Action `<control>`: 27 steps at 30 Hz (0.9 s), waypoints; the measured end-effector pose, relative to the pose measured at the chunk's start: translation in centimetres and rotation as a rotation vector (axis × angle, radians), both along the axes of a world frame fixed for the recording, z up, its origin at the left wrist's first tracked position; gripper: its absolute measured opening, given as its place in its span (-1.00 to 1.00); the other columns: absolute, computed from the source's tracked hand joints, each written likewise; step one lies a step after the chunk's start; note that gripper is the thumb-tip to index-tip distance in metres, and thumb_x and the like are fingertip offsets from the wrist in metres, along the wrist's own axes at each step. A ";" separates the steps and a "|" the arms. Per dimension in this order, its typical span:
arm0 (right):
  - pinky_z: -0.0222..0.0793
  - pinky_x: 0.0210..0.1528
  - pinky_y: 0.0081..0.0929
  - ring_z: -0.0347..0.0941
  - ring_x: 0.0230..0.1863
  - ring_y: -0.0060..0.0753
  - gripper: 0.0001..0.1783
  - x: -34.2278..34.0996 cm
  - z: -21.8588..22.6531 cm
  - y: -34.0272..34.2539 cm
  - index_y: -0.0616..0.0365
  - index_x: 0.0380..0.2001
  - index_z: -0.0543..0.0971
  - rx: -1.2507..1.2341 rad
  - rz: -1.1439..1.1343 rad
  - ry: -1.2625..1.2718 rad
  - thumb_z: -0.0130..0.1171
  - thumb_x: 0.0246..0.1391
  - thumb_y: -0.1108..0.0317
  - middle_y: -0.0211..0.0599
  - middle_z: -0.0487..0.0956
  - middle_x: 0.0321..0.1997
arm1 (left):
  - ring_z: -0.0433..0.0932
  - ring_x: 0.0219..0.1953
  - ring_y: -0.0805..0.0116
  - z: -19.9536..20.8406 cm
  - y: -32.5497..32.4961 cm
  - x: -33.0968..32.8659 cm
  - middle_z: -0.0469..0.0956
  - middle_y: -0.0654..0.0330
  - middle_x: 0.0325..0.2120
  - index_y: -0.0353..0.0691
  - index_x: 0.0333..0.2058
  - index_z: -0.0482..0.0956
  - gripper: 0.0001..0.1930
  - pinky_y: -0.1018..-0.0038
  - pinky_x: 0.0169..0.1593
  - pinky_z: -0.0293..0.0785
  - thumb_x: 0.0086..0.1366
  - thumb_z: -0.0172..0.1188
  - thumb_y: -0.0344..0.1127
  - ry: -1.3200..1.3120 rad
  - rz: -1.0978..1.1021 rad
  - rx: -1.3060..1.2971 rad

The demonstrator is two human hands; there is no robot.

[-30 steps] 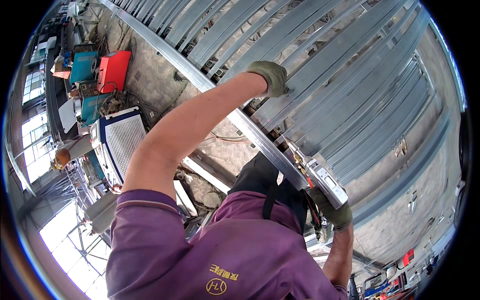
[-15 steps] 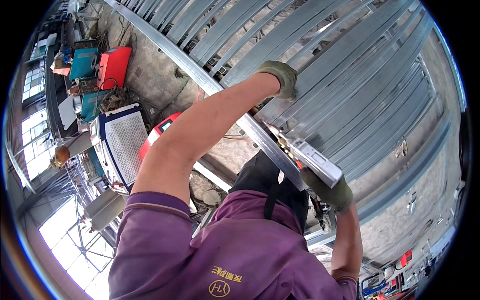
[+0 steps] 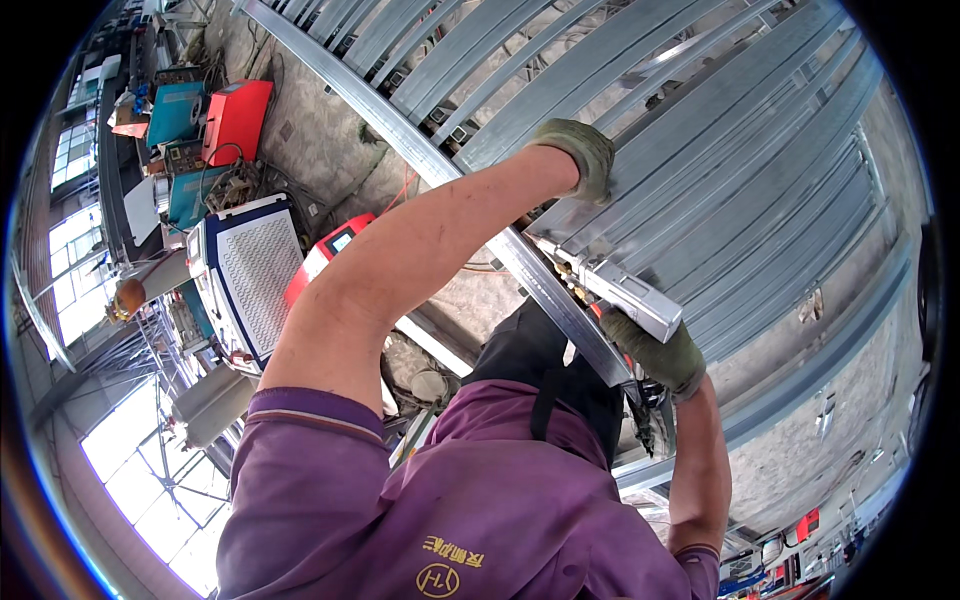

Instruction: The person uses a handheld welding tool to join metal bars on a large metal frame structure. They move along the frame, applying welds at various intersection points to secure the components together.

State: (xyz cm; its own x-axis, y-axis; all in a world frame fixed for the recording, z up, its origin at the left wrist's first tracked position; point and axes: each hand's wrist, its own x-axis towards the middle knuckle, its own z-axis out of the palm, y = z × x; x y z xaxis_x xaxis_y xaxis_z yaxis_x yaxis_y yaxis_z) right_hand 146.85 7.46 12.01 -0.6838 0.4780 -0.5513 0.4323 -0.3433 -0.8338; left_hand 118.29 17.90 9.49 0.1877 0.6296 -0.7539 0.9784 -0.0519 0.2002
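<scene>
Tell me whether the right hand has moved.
Yes. The right hand, holding the silver tool, has slid up along the steel rail, nearer the left hand.

Long grey galvanised steel bars (image 3: 640,130) look smooth and dully shiny; the olive knitted cloth gloves (image 3: 575,150) look matt and rough.

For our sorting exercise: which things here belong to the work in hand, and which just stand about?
In use:
left hand, gloved, on the metal frame bars
right hand, gloved, gripping the silver handheld tool

Standing about:
red machine box
teal machine box
white perforated cabinet
</scene>
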 end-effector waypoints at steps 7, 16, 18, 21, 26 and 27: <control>0.64 -0.07 -0.36 0.72 -0.11 -0.44 -0.53 -0.1 -0.7 -0.1 0.17 0.15 0.71 -0.073 -0.036 0.013 0.53 0.27 0.18 -0.22 0.81 -0.07 | 0.78 0.00 0.08 0.1 0.0 0.2 0.81 0.13 -0.06 -0.04 0.00 0.83 -0.49 0.15 0.05 0.68 0.27 0.35 0.18 0.027 0.023 0.002; 0.67 -0.05 -0.34 0.76 -0.07 -0.33 -0.54 0.2 -1.9 -0.3 0.12 0.13 0.73 0.037 0.010 0.059 0.53 0.26 0.14 -0.20 0.82 -0.04 | 0.77 0.01 0.05 -0.2 -0.1 0.2 0.80 0.08 -0.05 -0.06 -0.01 0.83 -0.48 0.13 0.07 0.67 0.31 0.31 0.21 0.011 0.013 0.032; 0.68 -0.05 -0.34 0.76 -0.06 -0.32 -0.56 0.1 -1.6 -0.1 0.11 0.11 0.74 0.080 0.043 0.043 0.54 0.25 0.15 -0.20 0.82 -0.05 | 0.76 0.00 -0.03 -0.2 -0.1 0.1 0.80 0.03 -0.07 -0.11 -0.01 0.83 -0.43 0.10 0.09 0.66 0.34 0.27 0.26 -0.001 0.008 0.029; 0.69 -0.05 -0.37 0.77 -0.06 -0.32 -0.59 0.0 -1.7 -0.3 0.11 0.08 0.75 0.121 0.018 0.078 0.54 0.24 0.18 -0.23 0.82 -0.06 | 0.77 -0.01 -0.03 -0.2 -0.1 0.1 0.80 0.03 -0.08 -0.09 0.00 0.82 -0.44 0.09 0.07 0.67 0.34 0.28 0.26 -0.012 0.020 0.039; 0.70 -0.03 -0.37 0.76 -0.04 -0.37 -0.56 -0.1 -1.6 -0.4 0.14 0.11 0.72 0.115 -0.011 0.116 0.56 0.23 0.25 -0.24 0.81 -0.04 | 0.75 -0.03 -0.03 0.0 0.1 0.3 0.80 0.08 -0.09 -0.08 -0.01 0.83 -0.44 0.09 0.09 0.65 0.36 0.25 0.27 0.001 0.029 0.019; 0.70 -0.03 -0.37 0.76 -0.03 -0.38 -0.56 0.0 -1.6 -0.5 0.15 0.11 0.72 0.108 -0.013 0.113 0.56 0.22 0.26 -0.23 0.81 -0.04 | 0.75 -0.03 -0.03 0.0 0.1 0.3 0.80 0.09 -0.09 -0.08 -0.01 0.83 -0.45 0.09 0.10 0.65 0.37 0.23 0.26 0.003 0.028 0.016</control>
State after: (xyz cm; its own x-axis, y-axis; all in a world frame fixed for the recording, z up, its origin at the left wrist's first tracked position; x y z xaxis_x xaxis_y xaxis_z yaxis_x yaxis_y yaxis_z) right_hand 146.86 6.98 10.41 -0.7315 0.5401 -0.4162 0.3300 -0.2537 -0.9093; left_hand 118.63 17.99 9.54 0.1677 0.6468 -0.7440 0.9800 -0.0274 0.1971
